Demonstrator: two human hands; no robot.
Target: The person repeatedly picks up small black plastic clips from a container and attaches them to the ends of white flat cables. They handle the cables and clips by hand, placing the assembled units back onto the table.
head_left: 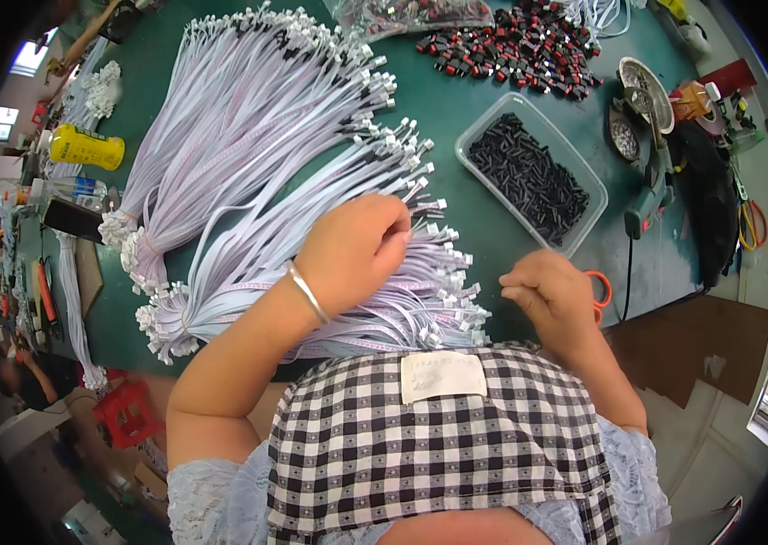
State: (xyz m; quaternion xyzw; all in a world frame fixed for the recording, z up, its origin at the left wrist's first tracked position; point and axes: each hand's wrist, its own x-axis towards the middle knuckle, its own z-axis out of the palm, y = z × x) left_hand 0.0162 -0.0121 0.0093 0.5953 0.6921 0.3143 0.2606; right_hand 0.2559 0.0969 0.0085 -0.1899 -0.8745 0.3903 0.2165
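My left hand reaches into a fanned bundle of pale lilac ribbon cables with white plug ends on the green table. Its fingertips pinch at cable ends near the middle of the fan. A silver bangle sits on that wrist. My right hand hovers to the right with fingers curled in; whether it holds something small I cannot tell. Orange-handled scissors lie just beyond it. A clear tray of small black parts stands further back on the right.
A heap of red and black parts lies at the back. A yellow bottle stands far left. Tools and a round metal dish crowd the right edge. A red stool sits below the table's left side.
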